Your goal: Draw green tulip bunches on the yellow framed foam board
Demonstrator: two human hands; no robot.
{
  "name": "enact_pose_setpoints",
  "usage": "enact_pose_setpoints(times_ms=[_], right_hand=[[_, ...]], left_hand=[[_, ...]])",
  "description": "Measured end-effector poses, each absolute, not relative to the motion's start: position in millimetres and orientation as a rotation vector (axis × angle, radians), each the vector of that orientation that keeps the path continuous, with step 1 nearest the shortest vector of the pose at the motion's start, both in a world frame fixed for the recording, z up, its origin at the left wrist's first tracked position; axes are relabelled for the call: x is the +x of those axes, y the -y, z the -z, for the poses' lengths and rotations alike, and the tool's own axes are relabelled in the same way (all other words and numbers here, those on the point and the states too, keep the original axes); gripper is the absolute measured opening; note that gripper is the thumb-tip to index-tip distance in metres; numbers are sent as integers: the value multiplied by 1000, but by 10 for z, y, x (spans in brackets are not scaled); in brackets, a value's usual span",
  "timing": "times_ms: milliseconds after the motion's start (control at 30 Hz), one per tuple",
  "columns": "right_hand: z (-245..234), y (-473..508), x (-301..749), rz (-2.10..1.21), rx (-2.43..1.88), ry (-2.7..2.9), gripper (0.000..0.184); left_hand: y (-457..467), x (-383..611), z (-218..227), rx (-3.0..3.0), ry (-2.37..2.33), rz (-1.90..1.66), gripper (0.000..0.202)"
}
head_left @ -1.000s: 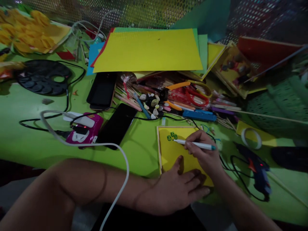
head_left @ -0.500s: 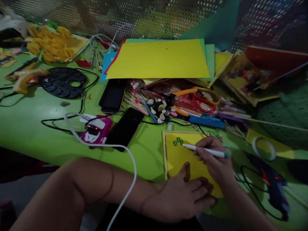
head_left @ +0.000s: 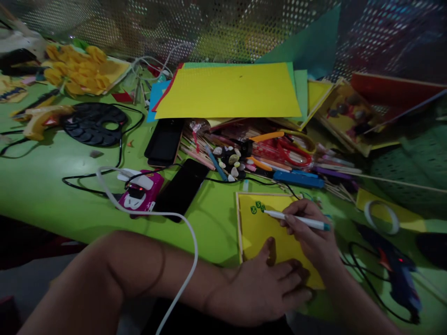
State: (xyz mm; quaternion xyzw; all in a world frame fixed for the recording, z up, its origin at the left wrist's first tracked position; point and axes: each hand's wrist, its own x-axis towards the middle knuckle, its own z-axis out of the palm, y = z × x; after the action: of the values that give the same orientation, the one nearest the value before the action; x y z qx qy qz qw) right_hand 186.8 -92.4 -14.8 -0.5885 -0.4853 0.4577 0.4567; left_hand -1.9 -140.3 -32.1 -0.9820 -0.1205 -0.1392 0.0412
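Note:
In my right hand (head_left: 310, 230) is a white marker (head_left: 296, 220) with a teal end, its tip at a small green drawing (head_left: 258, 207). The drawing, several little green shapes, sits near the upper left of a yellow panel (head_left: 253, 232) edged with thin wooden strips. My left hand (head_left: 261, 288) lies flat over the panel's lower part, fingers spread, covering its near edge. A white cable (head_left: 191, 242) crosses above my left forearm.
Behind the panel lie scissors (head_left: 296, 153), pebbles (head_left: 233, 160), sticks and a blue cutter (head_left: 298, 178). Right are a tape roll (head_left: 381, 217) and a dark glue gun (head_left: 401, 274); left, a magenta power adapter (head_left: 142, 193) and phones (head_left: 183, 188). Yellow sheets (head_left: 230, 90) are stacked farther back.
The whole view has shifted slightly. Both hands keep nearly the same place on the panel, and the marker tip stays beside the green shapes.

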Motion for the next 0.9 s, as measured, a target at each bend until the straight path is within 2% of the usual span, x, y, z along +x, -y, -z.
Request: enact_pose_setpoints(times_ms=[233, 900], right_hand=[[186, 940, 1900, -1120, -1450, 1208, 27], [215, 885, 1893, -1177, -1365, 1111, 25]], left_hand=[[1388, -54, 275, -2977, 372, 414, 49], [1389, -12, 376, -2991, 353, 511, 45]])
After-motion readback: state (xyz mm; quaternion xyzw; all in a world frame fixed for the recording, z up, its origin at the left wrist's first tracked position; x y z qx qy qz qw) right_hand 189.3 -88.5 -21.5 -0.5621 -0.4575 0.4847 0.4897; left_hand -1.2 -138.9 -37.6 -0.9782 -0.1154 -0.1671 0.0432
